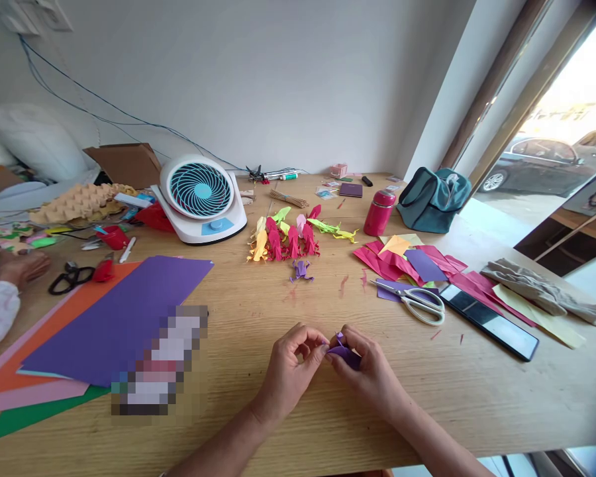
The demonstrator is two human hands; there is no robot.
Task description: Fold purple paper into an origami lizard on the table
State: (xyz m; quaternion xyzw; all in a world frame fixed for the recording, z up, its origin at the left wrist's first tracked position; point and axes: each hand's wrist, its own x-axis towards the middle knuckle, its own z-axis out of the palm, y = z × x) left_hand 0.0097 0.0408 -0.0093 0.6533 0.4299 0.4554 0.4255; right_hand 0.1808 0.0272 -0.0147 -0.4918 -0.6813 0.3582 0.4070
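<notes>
Near the table's front edge, a small folded piece of purple paper (346,356) is between my two hands. My left hand (298,354) is closed, its thumb and forefinger pinching the left tip of the paper. My right hand (365,361) grips the body of the same piece, its fingers hiding part of it. Beyond my hands lies a finished-looking purple origami frog (302,269). Behind that, several red, yellow, pink and green folded paper figures (293,242) stand in rows.
White-handled scissors (422,305), a tablet (491,321) and paper scraps (392,258) lie at right. A red flask (380,213) and teal bag (434,199) stand behind. Purple sheets (124,318), black scissors (70,278) and a fan (201,199) are left, near another person's hand (22,267).
</notes>
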